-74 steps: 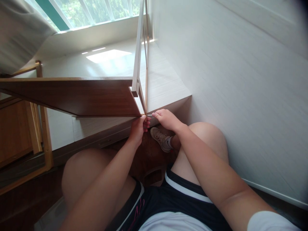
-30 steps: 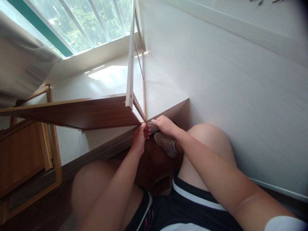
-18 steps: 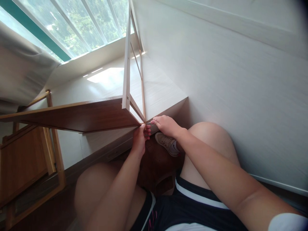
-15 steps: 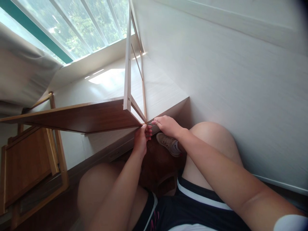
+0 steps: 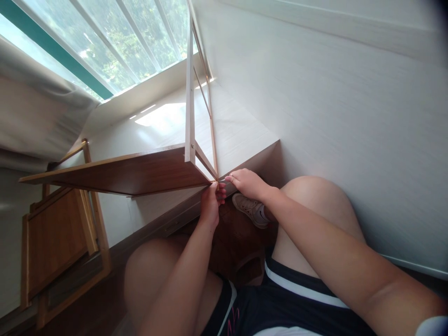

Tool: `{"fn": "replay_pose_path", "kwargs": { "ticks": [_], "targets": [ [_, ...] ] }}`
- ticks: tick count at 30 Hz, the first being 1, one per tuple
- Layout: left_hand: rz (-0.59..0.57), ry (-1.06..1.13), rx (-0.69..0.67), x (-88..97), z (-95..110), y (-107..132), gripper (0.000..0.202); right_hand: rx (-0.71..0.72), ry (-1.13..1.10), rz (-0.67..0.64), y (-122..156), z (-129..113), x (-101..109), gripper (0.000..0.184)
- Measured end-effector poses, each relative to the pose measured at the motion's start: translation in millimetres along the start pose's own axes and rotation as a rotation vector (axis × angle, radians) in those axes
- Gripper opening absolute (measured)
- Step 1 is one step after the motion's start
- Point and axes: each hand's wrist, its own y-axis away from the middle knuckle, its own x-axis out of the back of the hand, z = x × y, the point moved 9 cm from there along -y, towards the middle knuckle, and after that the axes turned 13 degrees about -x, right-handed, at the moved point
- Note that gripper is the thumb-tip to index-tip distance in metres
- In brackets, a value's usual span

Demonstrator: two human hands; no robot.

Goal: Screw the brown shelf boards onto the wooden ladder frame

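Observation:
A brown wooden shelf board juts out level in front of me, joined at its right end to a pale wooden frame that rises toward the window. My left hand is closed around the bottom corner of the frame where the board meets it. My right hand is pinched on a thin metal tool, whose tip points at that same corner. The two hands almost touch.
I sit on a dark floor with bare knees raised. A sneaker shows below my hands. A white wall stands on the right, a low white platform behind the frame, and more wooden frame parts on the left.
Both hands stay at the frame's corner with the same grips. The view has drifted, so the board, frame and hands sit slightly further right and the window shows more.

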Motion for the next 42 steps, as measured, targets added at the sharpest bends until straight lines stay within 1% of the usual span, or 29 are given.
{"fn": "replay_pose_path", "kwargs": {
  "ticks": [6, 8, 10, 14, 15, 17, 20, 23, 26, 28, 31, 34, 37, 42],
  "targets": [
    [-0.001, 0.007, -0.007, 1.4, -1.0, -0.4, 0.042, -0.007, -0.293, -0.034, -1.1, 2.9, -9.0, 0.046],
    [0.008, 0.008, -0.007, 2.4, -1.7, -0.9, 0.042, -0.034, -0.42, -0.073, -0.5, 4.4, -14.8, 0.049],
    [0.016, 0.011, -0.008, 3.3, -2.0, -1.5, 0.043, -0.088, -0.564, -0.145, 0.2, 5.9, -23.1, 0.05],
    [0.025, 0.015, -0.008, 3.3, -1.9, -1.7, 0.042, -0.247, -0.844, -0.307, 3.0, 7.9, -39.5, 0.047],
    [0.023, 0.014, -0.007, 2.8, -1.7, -1.5, 0.042, -0.277, -0.882, -0.326, 3.5, 8.2, -41.4, 0.046],
    [0.02, 0.01, -0.007, 1.9, -1.0, -1.1, 0.041, -0.298, -0.899, -0.321, 3.0, 9.2, -40.9, 0.045],
    [0.014, 0.003, -0.01, 1.2, -0.1, -0.9, 0.042, -0.251, -0.791, -0.239, -0.4, 11.2, -33.0, 0.045],
    [0.015, 0.0, -0.006, 1.7, -0.5, -0.6, 0.042, -0.181, -0.571, -0.147, -2.6, 11.6, -23.4, 0.046],
    [0.015, -0.002, -0.006, 2.2, -1.1, -0.7, 0.041, -0.097, -0.349, -0.068, -2.1, 7.1, -12.8, 0.047],
    [0.013, 0.0, -0.01, 1.8, -0.8, -0.9, 0.041, -0.049, -0.207, -0.028, -0.8, 3.3, -6.5, 0.044],
    [0.013, 0.003, -0.009, 0.8, 0.0, -0.8, 0.041, -0.018, -0.032, -0.003, 1.3, 0.8, -0.7, 0.04],
    [0.018, -0.004, -0.006, 0.6, 0.8, -0.2, 0.04, -0.01, 0.068, -0.018, 3.5, 0.2, 0.7, 0.04],
    [0.02, -0.006, -0.001, 1.0, 0.1, 0.1, 0.04, 0.002, 0.121, -0.029, 5.4, -1.2, 0.7, 0.04],
    [0.01, 0.007, -0.01, 0.2, 0.2, -0.6, 0.04, -0.018, 0.183, 0.004, 5.7, -0.7, 3.4, 0.045]
  ]
}}
